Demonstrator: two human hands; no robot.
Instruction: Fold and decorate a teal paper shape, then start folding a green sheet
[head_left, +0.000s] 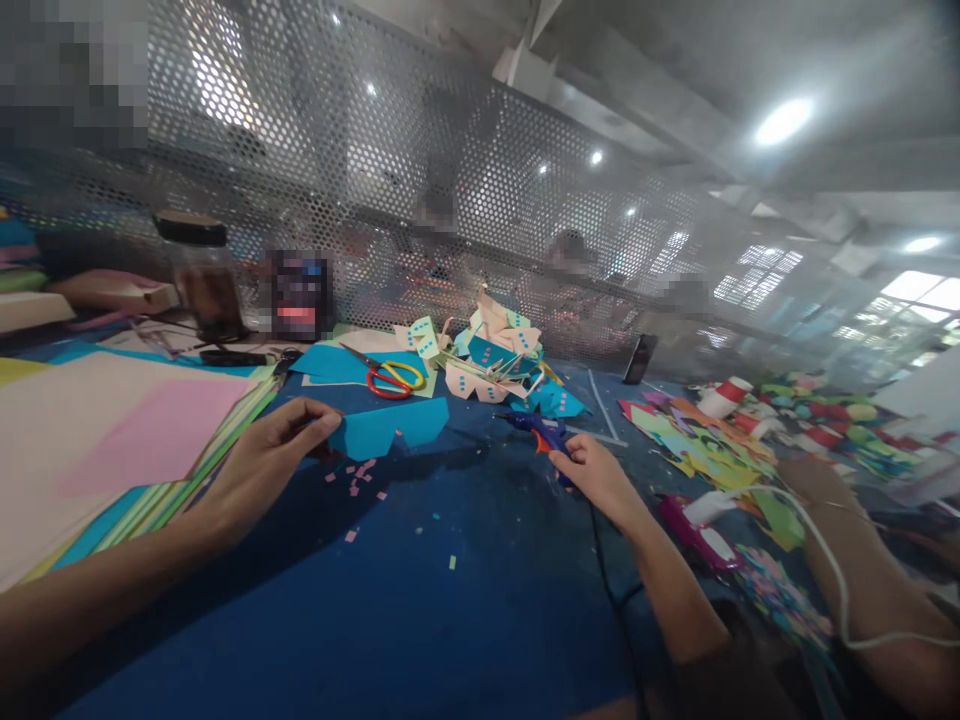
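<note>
My left hand (289,440) pinches the left end of a blue paper cutout (397,425), a long piece with a notch in its lower edge. The cutout is held above the blue table (420,620). In my right hand (592,475) is a blue glue gun (544,432) with an orange trigger, its nozzle pointing left toward the cutout. A black cord (604,560) runs down from its handle. Small pink paper squares (356,480) lie beneath the cutout, and a pale green bit (452,562) lies nearer me.
Behind are scissors (394,378) and a pile of folded paper pieces (495,360). Paper sheets (165,430) are stacked at left, near a jar (206,280). On the right lie colored paper cutouts (697,440), a magenta device (697,535) and another person's arm (840,540). A perforated screen (450,160) stands behind.
</note>
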